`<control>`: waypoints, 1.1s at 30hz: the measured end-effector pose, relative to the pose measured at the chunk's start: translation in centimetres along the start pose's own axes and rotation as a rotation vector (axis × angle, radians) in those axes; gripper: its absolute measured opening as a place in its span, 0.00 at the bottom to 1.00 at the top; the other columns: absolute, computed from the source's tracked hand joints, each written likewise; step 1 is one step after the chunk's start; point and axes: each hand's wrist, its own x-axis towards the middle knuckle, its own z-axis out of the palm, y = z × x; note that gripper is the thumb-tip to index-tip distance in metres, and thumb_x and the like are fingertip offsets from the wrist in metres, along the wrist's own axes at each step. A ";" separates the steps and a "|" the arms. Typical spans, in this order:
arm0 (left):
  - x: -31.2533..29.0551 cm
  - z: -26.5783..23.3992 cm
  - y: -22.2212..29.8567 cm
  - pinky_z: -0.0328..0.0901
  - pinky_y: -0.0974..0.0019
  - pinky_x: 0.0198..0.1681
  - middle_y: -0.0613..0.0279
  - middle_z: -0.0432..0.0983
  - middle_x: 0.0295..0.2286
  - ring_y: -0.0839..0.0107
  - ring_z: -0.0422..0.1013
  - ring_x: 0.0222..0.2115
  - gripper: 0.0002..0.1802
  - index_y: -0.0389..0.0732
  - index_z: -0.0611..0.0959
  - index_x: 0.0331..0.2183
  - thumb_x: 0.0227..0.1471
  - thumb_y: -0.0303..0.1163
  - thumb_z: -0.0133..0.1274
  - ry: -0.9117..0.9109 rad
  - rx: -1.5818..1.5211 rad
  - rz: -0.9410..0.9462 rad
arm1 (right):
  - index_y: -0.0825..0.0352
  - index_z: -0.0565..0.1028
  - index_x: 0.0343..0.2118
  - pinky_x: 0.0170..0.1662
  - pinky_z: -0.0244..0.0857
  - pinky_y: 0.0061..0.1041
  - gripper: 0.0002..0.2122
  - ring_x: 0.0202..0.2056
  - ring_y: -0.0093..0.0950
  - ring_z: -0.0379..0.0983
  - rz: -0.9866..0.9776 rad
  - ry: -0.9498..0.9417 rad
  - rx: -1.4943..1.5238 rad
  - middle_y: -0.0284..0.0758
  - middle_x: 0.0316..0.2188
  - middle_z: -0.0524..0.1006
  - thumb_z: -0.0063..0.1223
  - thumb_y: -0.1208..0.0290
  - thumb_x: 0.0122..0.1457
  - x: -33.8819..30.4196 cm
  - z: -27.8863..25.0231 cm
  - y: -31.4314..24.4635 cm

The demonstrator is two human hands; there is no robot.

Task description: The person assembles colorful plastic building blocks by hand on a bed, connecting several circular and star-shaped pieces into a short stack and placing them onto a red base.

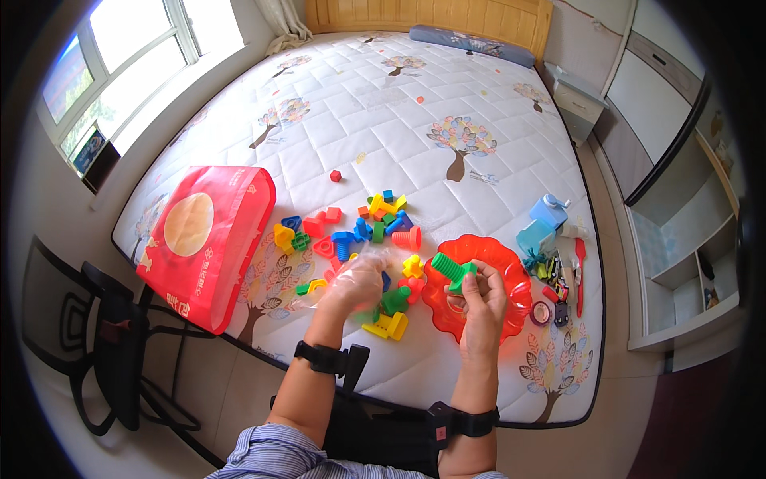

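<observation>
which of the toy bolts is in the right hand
The green bolt pinched by the right hand, seen against the red scalloped tray; the blue bolt and coral bolt are down on the mattress.

At centre right of the frame, the right hand (484, 302) grips a green toy bolt (452, 271) over a red scalloped bowl (517, 275). Nearer the middle, the left hand (353, 287) is among colourful toy pieces (343, 244), clear plastic (370, 262) about its fingers. A red bag (239, 251) lies at left on the patterned mattress (351, 108); a black chair (120, 371) stands lower left.
</observation>
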 end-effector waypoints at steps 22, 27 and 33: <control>-4.1 1.4 0.3 0.83 0.53 0.58 0.50 0.91 0.52 0.59 0.88 0.51 0.28 0.45 0.90 0.69 0.72 0.29 0.73 0.199 0.057 -0.114 | 0.67 0.81 0.69 0.47 0.85 0.26 0.17 0.43 0.28 0.93 0.038 -0.033 0.028 0.34 0.48 0.90 0.67 0.65 0.87 -0.5 1.1 -0.6; -3.8 2.1 0.2 0.83 0.54 0.58 0.51 0.91 0.53 0.60 0.88 0.51 0.28 0.45 0.90 0.70 0.72 0.28 0.74 0.231 0.067 -0.121 | 0.68 0.80 0.70 0.48 0.85 0.26 0.19 0.44 0.26 0.93 0.017 -0.073 -0.007 0.34 0.51 0.90 0.69 0.66 0.85 -0.7 1.0 -0.6; -4.6 0.6 -0.2 0.84 0.56 0.59 0.53 0.90 0.53 0.62 0.88 0.51 0.29 0.45 0.89 0.70 0.71 0.27 0.75 0.343 -0.027 -0.147 | 0.68 0.81 0.71 0.48 0.84 0.25 0.20 0.44 0.24 0.91 0.003 -0.105 -0.010 0.33 0.53 0.91 0.72 0.68 0.83 -0.4 0.9 0.2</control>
